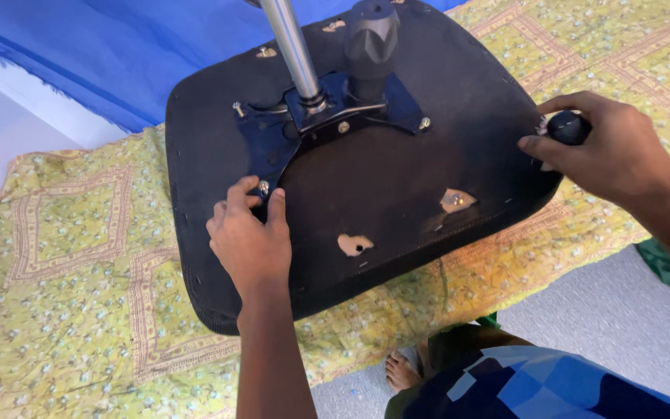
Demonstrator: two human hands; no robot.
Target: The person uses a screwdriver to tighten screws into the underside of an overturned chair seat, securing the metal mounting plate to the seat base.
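Bolt [264,186] pinched by left hand [248,240] fingers; right hand [610,147] fingers grip one black knob [568,126].

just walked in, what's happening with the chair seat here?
A person has an upturned black chair seat lying on a yellow patterned cloth. The dark metal mounting plate with its chrome column sits on the seat's underside. The left hand pinches a bolt at the plate's near corner; other bolts at the far corners look seated. The right hand grips a small black knob-like object at the seat's right edge. Two torn holes in the fabric show near the front edge.
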